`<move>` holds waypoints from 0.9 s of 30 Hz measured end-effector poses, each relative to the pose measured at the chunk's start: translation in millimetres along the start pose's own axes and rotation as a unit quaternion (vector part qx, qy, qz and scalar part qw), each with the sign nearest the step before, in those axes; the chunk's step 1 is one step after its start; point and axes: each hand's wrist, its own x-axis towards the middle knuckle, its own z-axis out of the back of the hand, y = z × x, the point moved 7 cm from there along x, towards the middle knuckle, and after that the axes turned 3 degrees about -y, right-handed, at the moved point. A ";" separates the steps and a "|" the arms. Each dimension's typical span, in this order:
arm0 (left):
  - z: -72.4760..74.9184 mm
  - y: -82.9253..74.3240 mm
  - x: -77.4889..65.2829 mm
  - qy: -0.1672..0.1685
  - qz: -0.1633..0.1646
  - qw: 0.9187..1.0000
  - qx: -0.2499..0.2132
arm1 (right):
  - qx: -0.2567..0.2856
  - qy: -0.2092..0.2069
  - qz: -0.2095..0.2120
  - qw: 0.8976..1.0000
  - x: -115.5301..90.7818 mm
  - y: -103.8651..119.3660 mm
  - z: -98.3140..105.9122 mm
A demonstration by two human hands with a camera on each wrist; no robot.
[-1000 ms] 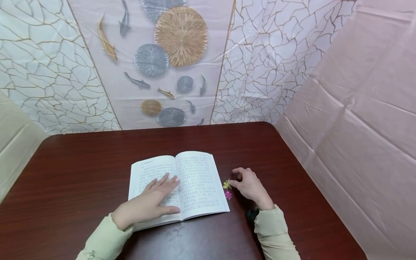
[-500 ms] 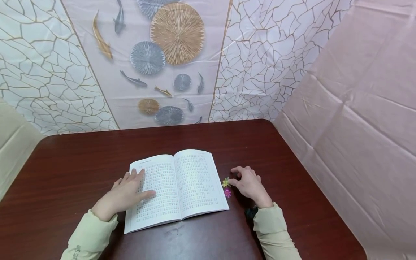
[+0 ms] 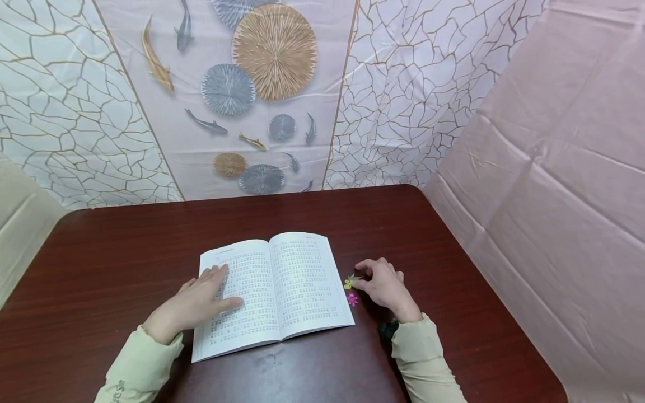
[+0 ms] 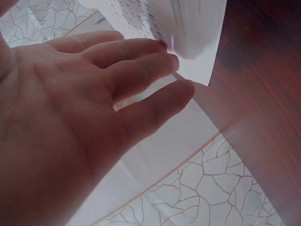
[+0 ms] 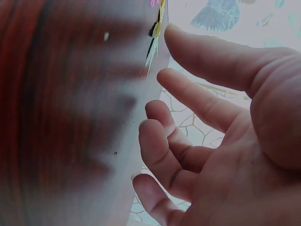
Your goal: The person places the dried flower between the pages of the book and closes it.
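Observation:
An open book (image 3: 304, 285) with printed pages lies in the middle of the table. My left hand (image 3: 194, 305) rests on its left page, fingers spread; in the left wrist view the left hand (image 4: 89, 94) shows straight fingers reaching the page (image 4: 188, 42). Just off the book's right edge lie a small yellow flower (image 3: 348, 284) with green leaves and a magenta flower (image 3: 352, 300). My right hand (image 3: 387, 288) hovers beside them, thumb tip at the yellow flower. In the right wrist view, the right hand (image 5: 211, 127) has loosely bent fingers with nothing between them; the yellow flower (image 5: 160, 21) is by the thumb.
The dark red-brown table (image 3: 116, 240) has rounded far corners. A patterned cloth (image 3: 282, 129) with fish and round motifs hangs behind it, and plain pinkish cloth (image 3: 549, 184) flanks the right side. A dark object (image 3: 387, 330) shows beside the right cuff.
My left hand has slid left from near the book's gutter to the outer part of the left page. The right hand has shifted slightly left at the yellow flower.

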 end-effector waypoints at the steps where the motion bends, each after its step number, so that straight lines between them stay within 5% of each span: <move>1: -0.3 0.0 0.1 0.000 -0.002 1.000 0.000 | -0.001 0.000 0.000 1.000 -0.1 -0.1 -0.3; 27: -2.7 -3.0 0.0 -0.001 -0.009 1.000 -0.004 | -0.020 -0.009 0.004 1.000 -1.8 1.7 0.5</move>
